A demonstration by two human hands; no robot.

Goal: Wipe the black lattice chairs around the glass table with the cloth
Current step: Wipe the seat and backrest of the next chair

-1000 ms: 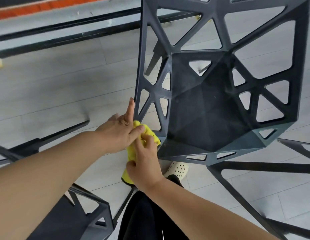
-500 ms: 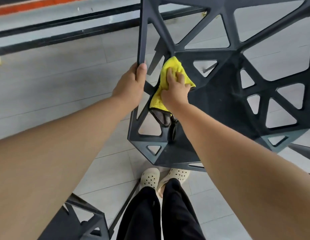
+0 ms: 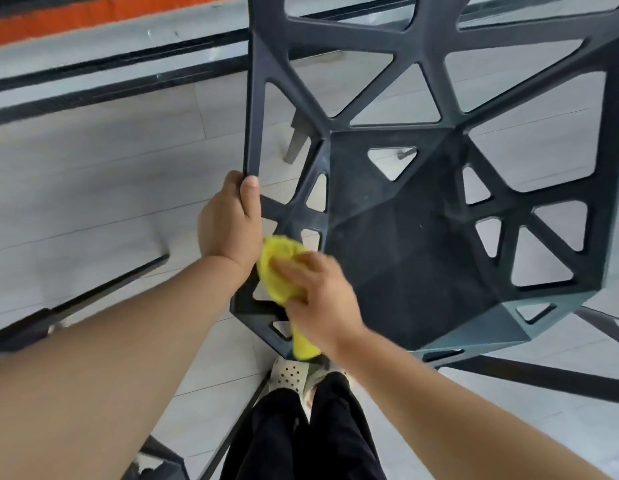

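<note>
Far to the left of the black lattice chair, an orange strip runs along the top. Two long black bars lie just under it and pass behind the chair's back. The floor is pale grey with thin lines. Also left of the chair, lower down, a dark leg slants across the floor. It looks like part of another chair. The left hand grips the chair's left edge bar, with the thumb on the front of the bar and the fingers curled round behind it. Just below that hand, at the chair's lower left corner, is the yellow cloth. It is bunched up against the lattice there, and one end hangs down past the chair's front edge. The right hand holds the cloth and presses it on the chair with its fingers lying over the top. This hand is blurred, so its grip is hard to see. The two hands are close together, with the cloth between them. Under the chair's front edge are pale shoes with holes and black trousers. The chair's seat is dark and has openings shaped like triangles. Below the seat on the right, a black bar runs across the floor.
</note>
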